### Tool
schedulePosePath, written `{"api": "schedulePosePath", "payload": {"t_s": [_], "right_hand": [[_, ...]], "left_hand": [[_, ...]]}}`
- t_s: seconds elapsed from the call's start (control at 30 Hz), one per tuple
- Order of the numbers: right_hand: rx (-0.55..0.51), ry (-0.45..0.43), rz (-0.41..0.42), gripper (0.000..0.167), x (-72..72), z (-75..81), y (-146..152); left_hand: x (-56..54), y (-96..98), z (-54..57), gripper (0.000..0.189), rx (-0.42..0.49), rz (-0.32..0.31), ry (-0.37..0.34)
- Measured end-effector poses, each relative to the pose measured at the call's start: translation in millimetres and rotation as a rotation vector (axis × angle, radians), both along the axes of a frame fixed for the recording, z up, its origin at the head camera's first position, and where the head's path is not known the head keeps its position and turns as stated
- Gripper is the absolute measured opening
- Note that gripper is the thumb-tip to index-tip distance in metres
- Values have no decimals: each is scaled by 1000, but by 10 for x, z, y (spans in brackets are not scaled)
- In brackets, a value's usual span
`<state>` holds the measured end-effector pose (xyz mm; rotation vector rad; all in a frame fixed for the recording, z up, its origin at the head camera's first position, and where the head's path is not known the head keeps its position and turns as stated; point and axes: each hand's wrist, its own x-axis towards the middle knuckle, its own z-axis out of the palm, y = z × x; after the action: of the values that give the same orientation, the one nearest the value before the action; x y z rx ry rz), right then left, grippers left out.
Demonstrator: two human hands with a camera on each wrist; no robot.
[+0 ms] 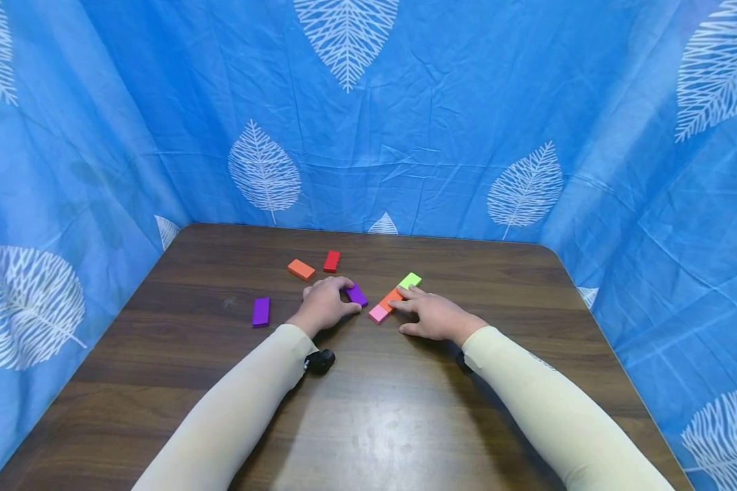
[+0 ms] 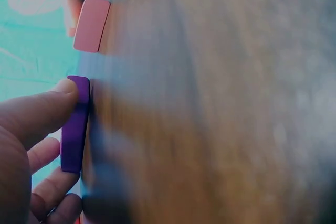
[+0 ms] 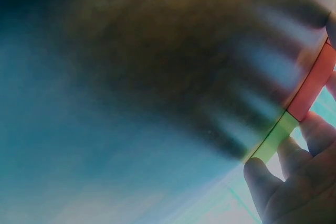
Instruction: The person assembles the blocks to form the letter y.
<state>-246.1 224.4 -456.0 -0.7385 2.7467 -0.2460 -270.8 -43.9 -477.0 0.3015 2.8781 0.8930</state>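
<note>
My left hand [image 1: 324, 305] pinches a purple block [image 1: 357, 295] between thumb and fingers, close over the table. In the left wrist view the thumb lies at one end of this purple block [image 2: 75, 135], with fingertips at the other end. Just to its right, a pink block [image 1: 378, 314], an orange block [image 1: 390, 301] and a lime green block [image 1: 411, 279] lie end to end in a slanted row. My right hand [image 1: 436, 316] has its fingers spread and extended along that row. In the right wrist view, fingertips touch the side of the green block [image 3: 274, 137].
Left of the left hand lies a second purple block [image 1: 261, 312]. Farther back are another orange block [image 1: 301, 269] and a red block [image 1: 331, 261]. A blue curtain [image 1: 393, 177] with white leaf prints surrounds the back and sides of the brown wooden table [image 1: 497, 273].
</note>
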Motion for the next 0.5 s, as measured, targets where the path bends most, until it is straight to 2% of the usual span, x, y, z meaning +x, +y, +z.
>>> {"api": "schedulePosePath", "payload": {"t_s": [0.23, 0.5], "right_hand": [[-2, -5, 2, 65, 2, 3, -4], [1, -6, 0, 64, 0, -3, -7]], "left_hand": [[-9, 31, 18, 57, -18, -4, -14], [17, 68, 42, 50, -33, -5, 4]]}}
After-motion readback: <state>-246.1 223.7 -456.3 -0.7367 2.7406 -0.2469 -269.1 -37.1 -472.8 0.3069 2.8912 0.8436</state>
